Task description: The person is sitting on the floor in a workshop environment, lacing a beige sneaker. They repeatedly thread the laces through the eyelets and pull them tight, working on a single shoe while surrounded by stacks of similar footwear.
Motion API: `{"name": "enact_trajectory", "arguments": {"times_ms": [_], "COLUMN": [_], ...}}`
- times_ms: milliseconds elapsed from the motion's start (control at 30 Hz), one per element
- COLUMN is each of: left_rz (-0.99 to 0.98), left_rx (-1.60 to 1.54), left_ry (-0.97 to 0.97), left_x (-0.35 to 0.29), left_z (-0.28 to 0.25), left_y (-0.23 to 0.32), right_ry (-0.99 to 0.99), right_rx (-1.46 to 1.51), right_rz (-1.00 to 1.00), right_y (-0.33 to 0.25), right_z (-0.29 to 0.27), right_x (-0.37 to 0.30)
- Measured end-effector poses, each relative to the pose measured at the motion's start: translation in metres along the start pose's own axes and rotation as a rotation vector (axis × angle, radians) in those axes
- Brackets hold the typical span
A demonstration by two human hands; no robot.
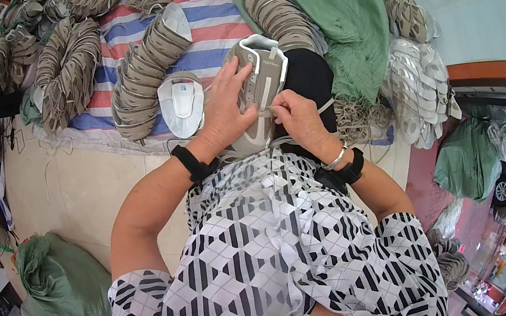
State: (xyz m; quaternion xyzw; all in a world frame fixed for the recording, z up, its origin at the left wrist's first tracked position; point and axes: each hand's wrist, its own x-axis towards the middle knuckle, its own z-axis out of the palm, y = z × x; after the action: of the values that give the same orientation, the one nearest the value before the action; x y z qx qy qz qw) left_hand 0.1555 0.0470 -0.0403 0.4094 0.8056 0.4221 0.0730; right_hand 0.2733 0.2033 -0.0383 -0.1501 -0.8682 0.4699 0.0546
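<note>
A taupe-and-white shoe upper (pixel 266 80) rests across my lap, its white-edged opening facing away from me. My left hand (pixel 228 102) lies on its left side, fingers stretched out and thumb spread apart. At its right edge my right hand (pixel 298 118) is closed in a pinch. A pale shoelace (pixel 325 106) shows beside that hand; its end between the fingertips is too small to make out. Another upper with a white lining (pixel 183 106) lies just left of my left hand. Left of that curves a nested stack of taupe uppers (pixel 144 76).
A striped red, white and blue sheet (pixel 210 19) covers the floor ahead, bearing more stacked uppers (pixel 70 71). A green sack (pixel 335 6) drapes over a stack at far right. White uppers (pixel 417 89) and loose laces (pixel 359 120) lie to the right. Another green sack (pixel 63 294) stands left.
</note>
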Motion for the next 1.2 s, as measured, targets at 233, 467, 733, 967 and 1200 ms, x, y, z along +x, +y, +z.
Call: {"name": "enact_trajectory", "arguments": {"times_ms": [233,467,733,967,1200], "left_rz": [0.034,0.103,0.141,0.180,0.438], "left_rx": [-0.034,-0.021,0.105,0.058,0.399], "left_ry": [0.008,-0.010,-0.010,0.042,-0.053], "left_x": [-0.004,-0.006,-0.022,-0.024,-0.008], "left_z": [0.005,0.005,-0.004,-0.009,-0.027], "left_y": [-0.002,-0.010,-0.003,-0.007,0.013], "right_ry": [-0.069,-0.088,-0.043,-0.100,-0.076], "right_rx": [0.498,0.577,0.526,0.680,0.203], "right_rz": [0.422,0.453,0.452,0.270,0.197], "right_y": [-0.012,-0.016,-0.012,-0.044,-0.001], "right_z": [0.011,0.007,0.000,0.025,-0.046], "right_x": [-0.002,0.007,-0.004,0.005,-0.003]}}
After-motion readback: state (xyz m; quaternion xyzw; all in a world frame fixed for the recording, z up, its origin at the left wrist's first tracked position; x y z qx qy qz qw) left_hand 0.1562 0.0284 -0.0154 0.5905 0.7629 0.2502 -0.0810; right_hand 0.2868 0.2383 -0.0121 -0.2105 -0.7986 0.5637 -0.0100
